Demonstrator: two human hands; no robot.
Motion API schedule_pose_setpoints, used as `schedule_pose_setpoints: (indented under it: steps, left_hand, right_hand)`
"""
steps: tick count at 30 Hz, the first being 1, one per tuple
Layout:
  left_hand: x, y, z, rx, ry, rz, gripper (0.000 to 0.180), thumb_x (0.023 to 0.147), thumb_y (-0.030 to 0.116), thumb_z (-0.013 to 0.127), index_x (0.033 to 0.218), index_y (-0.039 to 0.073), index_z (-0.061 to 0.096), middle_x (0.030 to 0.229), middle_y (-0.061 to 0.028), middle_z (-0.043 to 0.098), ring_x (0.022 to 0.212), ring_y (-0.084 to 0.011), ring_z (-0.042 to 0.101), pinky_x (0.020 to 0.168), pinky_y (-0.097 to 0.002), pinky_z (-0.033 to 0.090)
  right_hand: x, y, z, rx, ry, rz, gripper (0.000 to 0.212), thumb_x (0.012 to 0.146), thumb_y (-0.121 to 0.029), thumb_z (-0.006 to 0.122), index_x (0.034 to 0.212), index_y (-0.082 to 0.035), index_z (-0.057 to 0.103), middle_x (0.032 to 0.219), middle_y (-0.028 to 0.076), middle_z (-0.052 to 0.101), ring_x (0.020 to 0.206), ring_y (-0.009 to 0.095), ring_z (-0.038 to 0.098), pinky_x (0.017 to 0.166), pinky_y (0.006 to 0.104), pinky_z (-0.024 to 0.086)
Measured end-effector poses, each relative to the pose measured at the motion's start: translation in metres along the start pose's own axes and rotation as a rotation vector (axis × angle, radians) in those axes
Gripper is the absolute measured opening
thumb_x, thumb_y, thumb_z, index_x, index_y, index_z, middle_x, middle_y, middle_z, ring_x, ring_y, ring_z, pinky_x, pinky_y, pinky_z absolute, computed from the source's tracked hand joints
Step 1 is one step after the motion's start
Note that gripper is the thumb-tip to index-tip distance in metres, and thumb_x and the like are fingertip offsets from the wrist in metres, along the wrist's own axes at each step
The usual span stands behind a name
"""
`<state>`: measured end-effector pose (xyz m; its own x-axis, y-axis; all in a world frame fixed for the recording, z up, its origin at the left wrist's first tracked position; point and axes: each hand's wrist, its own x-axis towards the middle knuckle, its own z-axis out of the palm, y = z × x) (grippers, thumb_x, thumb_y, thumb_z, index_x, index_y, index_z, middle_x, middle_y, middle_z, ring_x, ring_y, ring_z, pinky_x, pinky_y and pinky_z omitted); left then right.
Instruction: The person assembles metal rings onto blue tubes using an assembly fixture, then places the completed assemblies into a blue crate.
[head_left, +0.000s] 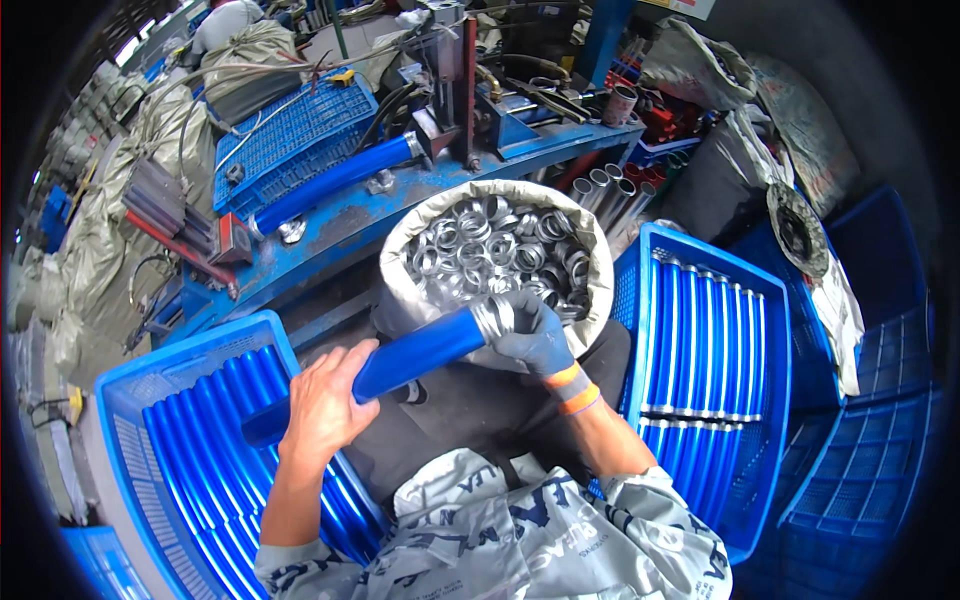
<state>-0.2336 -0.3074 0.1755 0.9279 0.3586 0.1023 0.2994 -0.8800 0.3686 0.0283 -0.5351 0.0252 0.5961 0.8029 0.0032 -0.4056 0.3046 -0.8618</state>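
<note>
My bare left hand (330,397) is wrapped round a shiny blue tube (420,352), which slants up to the right over my lap. At its upper end my right hand (535,335), in a grey glove with an orange cuff, closes on silver metal rings (493,317). Whether a ring is seated on the tube or only held against it, I cannot tell. Just beyond my right hand stands a white sack (398,290) with a rolled rim, full of loose silver rings (490,245). Another blue tube (340,182) lies between two fixtures on the blue workbench (330,235).
At my left is a blue crate (112,385) of plain blue tubes. The blue crate (640,275) at my right holds tubes with silver ends. Bare metal pipes (610,195) stand behind the sack. Stacked blue crates (860,440) and filled sacks (725,165) line the right side.
</note>
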Motion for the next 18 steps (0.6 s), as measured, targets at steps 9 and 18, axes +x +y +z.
schedule_pose_setpoints:
  steps: [9, 18]
  left_hand:
    - [-0.036, -0.039, 0.036, -1.319, 0.582, -0.327, 0.056, 0.108, 0.032, 0.08, 0.151, 0.003, 0.058, 0.124, -0.0165, 0.077, 0.116, -0.0275, 0.074, 0.104, -0.0443, 0.059]
    - [-0.029, -0.009, 0.082, -1.913, 0.71, -0.414, 0.06, 0.114, 0.048, 0.074, 0.152, 0.002, 0.065, 0.148, -0.0199, 0.074, 0.134, -0.034, 0.075, 0.111, -0.0525, 0.065]
  right_hand:
    - [-0.015, 0.001, 0.009, 0.341, 0.08, 0.143, 0.091, 0.102, -0.083, 0.067, 0.161, -0.014, 0.059, 0.134, 0.007, 0.077, 0.105, 0.023, 0.079, 0.087, 0.0404, 0.068]
    - [-0.024, -0.041, 0.024, -0.321, -0.12, 0.108, 0.095, 0.092, -0.004, 0.093, 0.174, 0.002, 0.046, 0.148, 0.011, 0.072, 0.132, 0.018, 0.072, 0.112, 0.0344, 0.057]
